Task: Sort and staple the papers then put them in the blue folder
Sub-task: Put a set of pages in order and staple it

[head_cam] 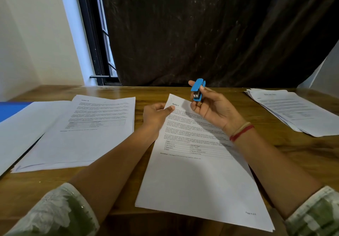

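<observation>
A printed paper set headed "Section 4" [198, 177] lies on the wooden table in front of me. My left hand [156, 115] pinches its top left corner and lifts it slightly. My right hand [214, 109] holds a small blue stapler [198, 89] above that corner, jaws pointing down. A second printed stack [88, 134] lies to the left, and a third stack [297, 111] sits at the far right. The blue folder [11, 109] shows only as a blue strip at the left edge, partly under a white sheet [18, 131].
The wooden table [302, 153] runs to a wall hung with a dark curtain [211, 33]. A black-framed window [95, 33] stands at the back left. Bare wood shows between the paper stacks.
</observation>
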Demonstrator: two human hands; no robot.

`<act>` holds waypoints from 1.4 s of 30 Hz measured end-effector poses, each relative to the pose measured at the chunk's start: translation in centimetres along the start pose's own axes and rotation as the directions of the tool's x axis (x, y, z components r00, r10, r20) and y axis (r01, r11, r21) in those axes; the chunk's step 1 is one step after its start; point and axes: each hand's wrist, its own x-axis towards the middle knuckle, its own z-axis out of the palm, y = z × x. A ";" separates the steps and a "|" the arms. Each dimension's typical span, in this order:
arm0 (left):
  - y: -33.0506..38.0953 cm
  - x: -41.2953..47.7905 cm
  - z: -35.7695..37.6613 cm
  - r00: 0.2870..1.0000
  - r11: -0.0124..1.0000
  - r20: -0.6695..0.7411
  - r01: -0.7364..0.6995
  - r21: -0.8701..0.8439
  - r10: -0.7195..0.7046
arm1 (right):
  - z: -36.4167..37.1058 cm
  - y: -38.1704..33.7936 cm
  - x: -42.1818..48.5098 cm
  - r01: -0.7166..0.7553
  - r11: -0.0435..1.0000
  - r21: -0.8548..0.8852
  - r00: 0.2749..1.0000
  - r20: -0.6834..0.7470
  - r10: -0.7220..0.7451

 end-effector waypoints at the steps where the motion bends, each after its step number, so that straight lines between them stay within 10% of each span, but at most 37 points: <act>1: 0.0 0.0 -0.1 1.000 1.000 -0.001 0.000 -0.005 0.000 | 0.0 0.1 0.0 0.003 1.000 -0.007 1.000 0.011 -0.003; 10: -0.1 0.0 -0.1 1.000 1.000 0.000 -0.005 0.001 0.005 | -0.4 0.3 0.4 0.002 1.000 0.014 1.000 0.004 -0.002; 13: -0.2 0.1 0.0 1.000 1.000 0.008 -0.022 -0.002 0.022 | -0.1 0.5 0.9 0.046 0.969 -0.242 0.974 -0.205 -0.097; 17: -0.3 0.0 0.2 0.999 0.999 0.010 -0.038 0.007 0.038 | -1.3 1.7 2.2 -0.049 0.494 -0.868 0.858 -0.290 -0.425; 21: -0.4 0.0 0.2 0.999 0.999 0.011 -0.045 0.019 0.045 | -1.6 2.3 2.5 -0.078 0.388 -0.918 0.895 -0.236 -0.379; 42: -0.8 0.7 0.3 0.999 0.995 -0.037 -0.029 0.095 0.033 | -0.2 5.0 1.6 -0.011 0.495 -0.869 0.915 -0.209 -0.346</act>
